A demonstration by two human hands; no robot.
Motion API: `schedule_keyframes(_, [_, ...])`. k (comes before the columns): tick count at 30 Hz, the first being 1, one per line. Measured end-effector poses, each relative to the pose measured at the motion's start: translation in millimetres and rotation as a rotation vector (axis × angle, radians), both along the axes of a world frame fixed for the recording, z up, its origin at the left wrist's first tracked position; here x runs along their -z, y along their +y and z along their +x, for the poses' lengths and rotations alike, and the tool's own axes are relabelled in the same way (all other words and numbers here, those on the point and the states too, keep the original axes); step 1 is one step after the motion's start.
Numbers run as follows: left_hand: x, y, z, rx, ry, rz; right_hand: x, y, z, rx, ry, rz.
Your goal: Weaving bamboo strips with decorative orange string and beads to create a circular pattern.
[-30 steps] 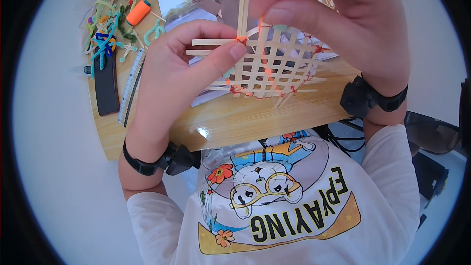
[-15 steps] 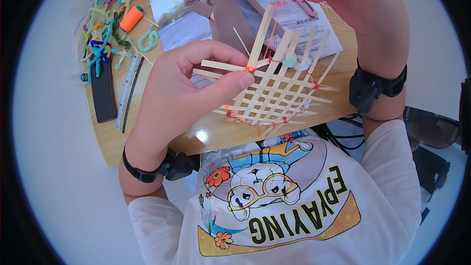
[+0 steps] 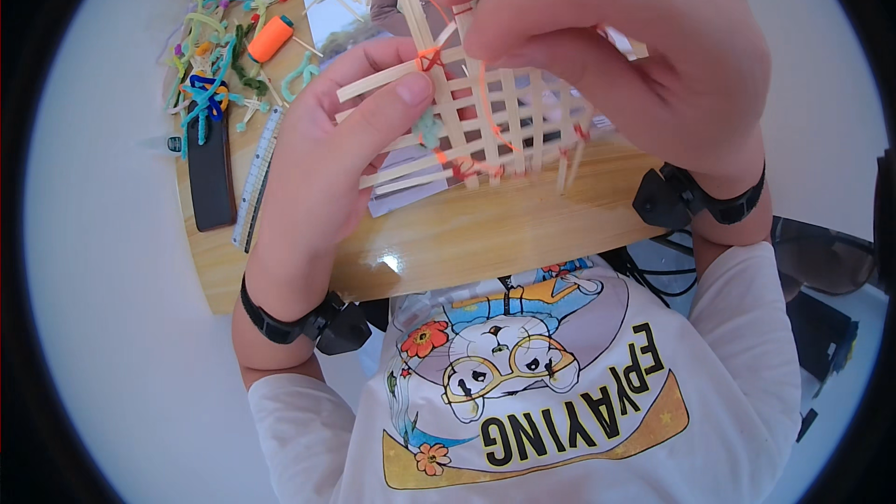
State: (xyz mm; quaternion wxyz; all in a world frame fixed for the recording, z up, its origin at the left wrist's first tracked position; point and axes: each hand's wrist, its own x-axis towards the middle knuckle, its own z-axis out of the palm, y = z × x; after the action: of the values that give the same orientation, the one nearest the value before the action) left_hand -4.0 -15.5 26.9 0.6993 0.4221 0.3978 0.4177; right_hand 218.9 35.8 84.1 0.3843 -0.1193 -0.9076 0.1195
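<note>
A lattice woven from pale flat wooden strips [image 3: 509, 117] is held up over the table. Red and orange thread binds its crossings near the edges, and a pale green tuft [image 3: 428, 129] hangs at its left part. My left hand [image 3: 322, 145] grips the lattice's left edge, thumb on top beside a red thread binding [image 3: 428, 59]. In front of the lattice's upper part is my right hand [image 3: 644, 47], its fingers closed on orange thread [image 3: 489, 103]; the fingertips partly hide the pinch. A loop of that thread curves above the binding.
At the far left lie tangled coloured pipe cleaners [image 3: 219, 56], an orange thread spool [image 3: 272, 38], a dark flat case [image 3: 211, 177] and a clear ruler [image 3: 255, 177]. A printed magazine page [image 3: 338, 14] lies under loose strips behind the lattice. The table's front edge curves near my body.
The lattice has been raised, tilted and shifted left with my left hand. My right hand has come down from above to the lattice, and the taut thread now hangs loose in a loop.
</note>
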Motion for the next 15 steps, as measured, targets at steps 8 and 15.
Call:
schedule_keyframes(8, [1, -2, 5, -0.153, -0.015, 0.181, -8, -13, -20, 0.095, 0.072, -0.189])
schedule_keyframes(15, [-2, -3, 7, -0.186, 0.149, 0.267, -8, -23, -20, 0.184, 0.138, -0.367])
